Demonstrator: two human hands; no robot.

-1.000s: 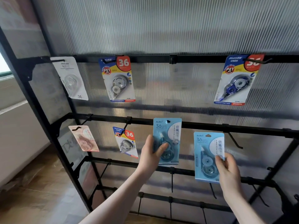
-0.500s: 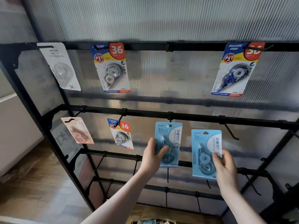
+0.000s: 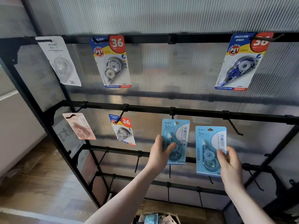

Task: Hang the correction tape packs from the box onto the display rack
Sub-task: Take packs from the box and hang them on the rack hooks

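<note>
My left hand (image 3: pixel 159 153) grips a light blue correction tape pack (image 3: pixel 177 138) by its lower left side, its top hole right under a hook on the middle bar (image 3: pixel 202 113) of the black display rack. My right hand (image 3: pixel 229 162) holds a second light blue pack (image 3: pixel 208 143) by its right edge, just right of the first and slightly lower, in front of the rack. The box (image 3: pixel 155 218) with more packs shows at the bottom edge, mostly cut off.
On the top bar hang a white pack (image 3: pixel 60 62), a blue-yellow pack (image 3: pixel 112 62) and another (image 3: pixel 241 62) at the right. The middle bar carries a pink pack (image 3: pixel 79 126) and a small blue-yellow pack (image 3: pixel 123 130). A bare hook (image 3: pixel 234 126) sticks out right of my hands.
The view has tilted down, so the rack sits higher in frame and the box appears at the bottom. Both hands keep their packs; the left pack stays under its hook.
</note>
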